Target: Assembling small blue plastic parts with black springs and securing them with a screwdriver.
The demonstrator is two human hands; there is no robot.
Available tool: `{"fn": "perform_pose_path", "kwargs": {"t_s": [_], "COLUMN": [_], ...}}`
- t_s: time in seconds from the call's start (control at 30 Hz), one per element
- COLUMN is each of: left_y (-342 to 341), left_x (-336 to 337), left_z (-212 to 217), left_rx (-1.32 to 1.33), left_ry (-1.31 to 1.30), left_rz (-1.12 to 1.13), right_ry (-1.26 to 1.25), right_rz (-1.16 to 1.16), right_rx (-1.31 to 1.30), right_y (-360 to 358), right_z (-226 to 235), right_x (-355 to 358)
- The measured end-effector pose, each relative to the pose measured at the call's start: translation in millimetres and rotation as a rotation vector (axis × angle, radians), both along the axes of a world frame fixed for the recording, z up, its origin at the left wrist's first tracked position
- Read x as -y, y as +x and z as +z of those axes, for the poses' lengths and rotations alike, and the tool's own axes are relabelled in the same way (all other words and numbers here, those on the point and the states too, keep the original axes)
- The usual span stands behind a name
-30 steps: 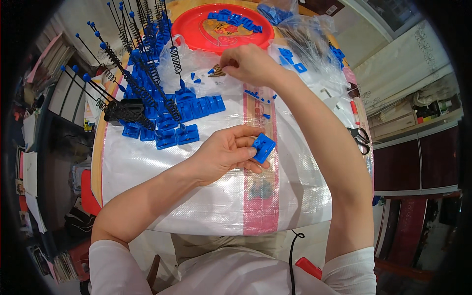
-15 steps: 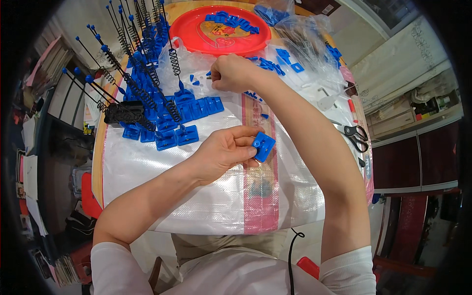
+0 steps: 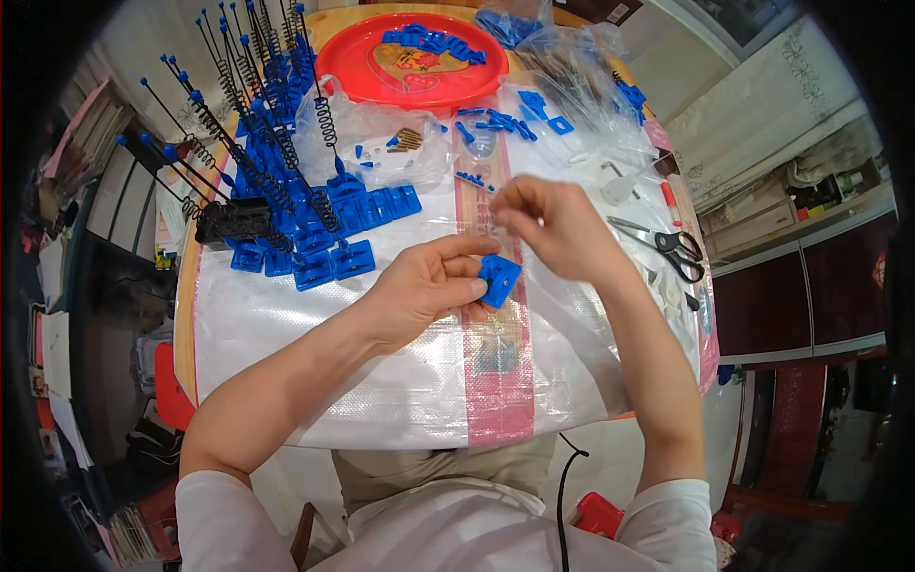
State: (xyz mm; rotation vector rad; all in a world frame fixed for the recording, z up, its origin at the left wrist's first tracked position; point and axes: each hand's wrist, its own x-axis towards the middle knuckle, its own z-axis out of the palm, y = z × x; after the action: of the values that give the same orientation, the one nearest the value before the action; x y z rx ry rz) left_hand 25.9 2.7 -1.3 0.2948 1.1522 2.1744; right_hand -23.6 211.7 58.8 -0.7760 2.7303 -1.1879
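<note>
Blue plastic base [image 3: 502,281]: gripped at its left side by left hand [image 3: 422,291], above white-sheeted worktop [image 3: 400,410]. Right hand [image 3: 555,225] half-curled just beyond; cannot tell whether it holds anything. Brass-coloured pins [image 3: 408,140] farther off, near small blue cones [image 3: 359,152].

The square plate [image 3: 501,283] and the stand bases [image 3: 354,258] are uniform blue, the coil springs [image 3: 326,124] black, the pins [image 3: 408,140] brass-toned. The tray [image 3: 351,74] is red with a yellow printed motif; the table cover [image 3: 400,405] is white, crossed by a pink-edged band [image 3: 515,415]. The scissor handles [image 3: 665,242] show black, and the curtain [image 3: 762,107] is white with a grey floral pattern.
</note>
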Motion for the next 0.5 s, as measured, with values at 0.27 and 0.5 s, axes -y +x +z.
{"fn": "perform_pose_path", "kwargs": {"t_s": [0.27,0.5], "left_y": [-2,-7], "left_x": [0,3], "left_z": [3,3], "left_rx": [0.009,-0.008], "left_ry": [0.056,0.098], "left_rz": [0.091,0.255], "right_ry": [-0.206,0.117], "right_rz": [-0.164,0.124], "right_rx": [0.267,-0.054], "right_y": [25,35], "right_z": [-22,-23], "right_x": [-8,0]}}
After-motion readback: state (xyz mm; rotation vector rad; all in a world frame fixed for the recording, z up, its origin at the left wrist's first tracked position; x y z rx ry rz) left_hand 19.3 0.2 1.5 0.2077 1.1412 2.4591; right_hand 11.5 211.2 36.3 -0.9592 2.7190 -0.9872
